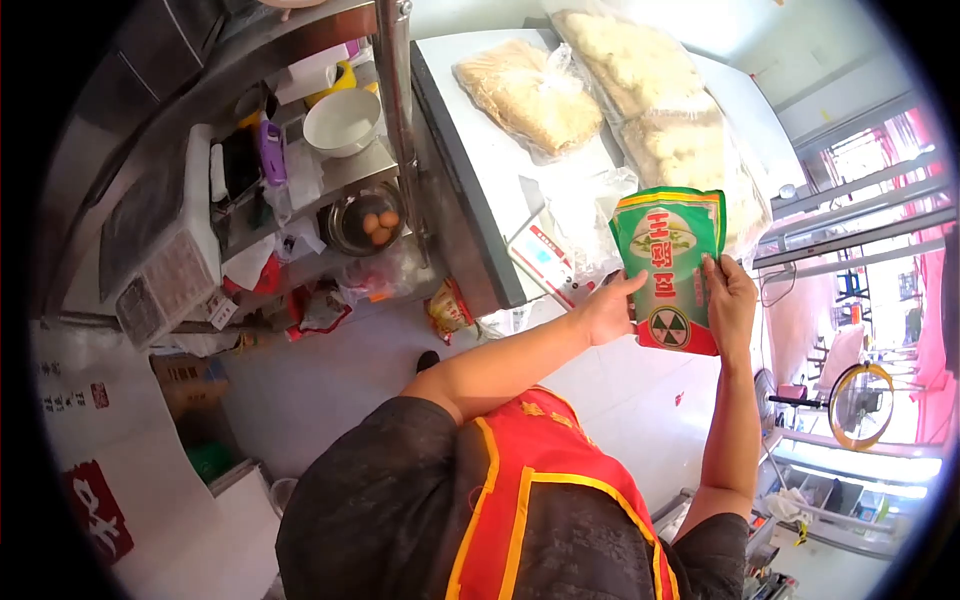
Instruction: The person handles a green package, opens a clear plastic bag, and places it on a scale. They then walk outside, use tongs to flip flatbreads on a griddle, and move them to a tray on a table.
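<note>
Just beyond the grip on the green packet stands a pale, flat-topped worktop (480, 130) with a dark metal edge. Lying directly on it are three clear plastic bags of pale noodles: one (527, 92) farthest from the grip, one (628, 58) beside it, and a third (690, 150) closest, partly behind the packet. A small white card with red print (543, 257) rests near the worktop's edge, beside the grip. Farther off stands a steel shelf rack (340, 175). Its upper shelf carries a white round bowl (341, 121); the lower one holds a metal bowl of brown eggs (367, 223).
</note>
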The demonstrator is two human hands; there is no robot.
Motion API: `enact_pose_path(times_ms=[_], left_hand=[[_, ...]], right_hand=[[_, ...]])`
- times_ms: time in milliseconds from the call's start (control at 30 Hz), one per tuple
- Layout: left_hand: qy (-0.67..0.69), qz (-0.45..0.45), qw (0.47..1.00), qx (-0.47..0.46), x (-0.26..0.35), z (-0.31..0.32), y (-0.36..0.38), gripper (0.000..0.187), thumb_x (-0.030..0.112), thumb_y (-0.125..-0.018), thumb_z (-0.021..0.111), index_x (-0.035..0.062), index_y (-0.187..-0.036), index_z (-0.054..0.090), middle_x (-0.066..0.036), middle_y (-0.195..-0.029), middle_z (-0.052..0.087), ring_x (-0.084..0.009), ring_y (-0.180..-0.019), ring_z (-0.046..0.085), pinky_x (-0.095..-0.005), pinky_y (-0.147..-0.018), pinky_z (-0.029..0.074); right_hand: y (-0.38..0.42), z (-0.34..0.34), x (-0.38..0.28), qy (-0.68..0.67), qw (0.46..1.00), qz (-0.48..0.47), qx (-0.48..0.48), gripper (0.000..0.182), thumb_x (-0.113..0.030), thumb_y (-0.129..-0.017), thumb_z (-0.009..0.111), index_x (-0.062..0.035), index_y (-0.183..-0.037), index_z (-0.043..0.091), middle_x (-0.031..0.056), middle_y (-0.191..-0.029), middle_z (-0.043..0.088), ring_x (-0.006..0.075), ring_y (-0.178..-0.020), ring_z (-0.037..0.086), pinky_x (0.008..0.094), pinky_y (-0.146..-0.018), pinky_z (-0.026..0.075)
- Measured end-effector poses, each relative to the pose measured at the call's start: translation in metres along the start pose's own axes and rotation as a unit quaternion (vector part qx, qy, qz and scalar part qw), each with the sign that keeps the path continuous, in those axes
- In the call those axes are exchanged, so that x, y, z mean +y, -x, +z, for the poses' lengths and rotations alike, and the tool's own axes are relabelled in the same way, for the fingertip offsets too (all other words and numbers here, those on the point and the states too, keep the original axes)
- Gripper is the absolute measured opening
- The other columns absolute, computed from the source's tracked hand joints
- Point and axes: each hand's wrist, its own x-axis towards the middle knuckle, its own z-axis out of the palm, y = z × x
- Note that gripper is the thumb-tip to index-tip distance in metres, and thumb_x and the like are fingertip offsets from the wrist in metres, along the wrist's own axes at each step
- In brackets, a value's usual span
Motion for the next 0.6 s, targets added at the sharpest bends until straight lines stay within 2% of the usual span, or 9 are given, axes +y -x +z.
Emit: enact_pose_path(times_ms=[33,133,233,333,433,533,600], left_hand=[[0.028,0.003,1.0,-0.001,-0.006,-0.003,-0.005,0.055,0.032,-0.09,0.056,0.0201,-0.136,0.029,-0.005,-0.133,0.037,-0.0286,-0.123,0.038,-0.0527,-0.097,0.036],[0.075,0.031,0.997,-0.003,-0.021,-0.008,-0.018,0.053,0.029,-0.089,0.057,0.0194,-0.135,0.031,-0.005,-0.133,0.038,-0.0276,-0.123,0.037,-0.0527,-0.097,0.037],[0.092,0.045,0.995,-0.015,-0.027,-0.011,-0.027,0.051,0.025,-0.09,0.057,0.0178,-0.134,0.033,-0.006,-0.131,0.041,-0.027,-0.122,0.04,-0.0532,-0.097,0.037],[0.108,0.061,0.992,-0.01,-0.032,-0.018,-0.039,0.05,0.023,-0.089,0.058,0.0161,-0.133,0.034,-0.006,-0.13,0.044,-0.0273,-0.12,0.043,-0.0534,-0.096,0.038],[0.123,0.065,0.99,0.017,-0.034,-0.019,-0.045,0.049,0.024,-0.09,0.057,0.0151,-0.133,0.035,-0.008,-0.13,0.044,-0.0284,-0.119,0.044,-0.0537,-0.096,0.038],[0.122,0.068,0.989,0.037,-0.033,-0.022,-0.049,0.048,0.029,-0.092,0.054,0.0135,-0.133,0.035,-0.009,-0.132,0.042,-0.0298,-0.121,0.042,-0.0548,-0.095,0.038],[0.166,0.04,0.985,0.015,-0.031,-0.027,-0.051,0.049,0.034,-0.092,0.051,0.0127,-0.134,0.034,-0.01,-0.134,0.041,-0.0308,-0.123,0.039,-0.0564,-0.096,0.036]], right_hand=[[-0.006,-0.002,0.0,0.05,0.998,-0.024,-0.012,0.027,-0.011,-0.09,0.056,0.0026,-0.07,0.046,0.004,-0.056,0.044,0.0057,-0.056,0.037,0.0249,-0.049,0.035],[-0.022,-0.004,-0.006,0.006,0.998,0.007,-0.067,0.026,-0.011,-0.088,0.057,0.0033,-0.07,0.047,0.0098,-0.055,0.045,0.0134,-0.051,0.038,0.0293,-0.05,0.037],[-0.036,-0.003,0.008,0.08,0.99,-0.087,-0.075,0.023,-0.011,-0.086,0.058,0.0036,-0.071,0.048,0.0181,-0.058,0.047,0.0261,-0.05,0.04,0.0347,-0.051,0.039],[-0.046,0.0,0.017,0.052,0.992,-0.06,-0.098,0.02,-0.011,-0.084,0.059,0.0033,-0.072,0.05,0.0226,-0.063,0.05,0.0363,-0.054,0.041,0.0388,-0.053,0.04],[-0.053,0.0,0.017,0.07,0.988,-0.095,-0.095,0.02,-0.011,-0.084,0.06,0.0032,-0.072,0.051,0.0228,-0.063,0.051,0.0378,-0.055,0.043,0.0395,-0.054,0.04],[-0.057,0.002,0.015,0.082,0.988,-0.093,-0.096,0.019,-0.011,-0.083,0.061,0.0029,-0.072,0.052,0.023,-0.064,0.052,0.0399,-0.057,0.045,0.0404,-0.055,0.041],[-0.059,0.006,0.011,0.105,0.985,-0.1,-0.088,0.019,-0.012,-0.082,0.061,0.0026,-0.073,0.053,0.0234,-0.065,0.053,0.0409,-0.059,0.047,0.0414,-0.056,0.041]])
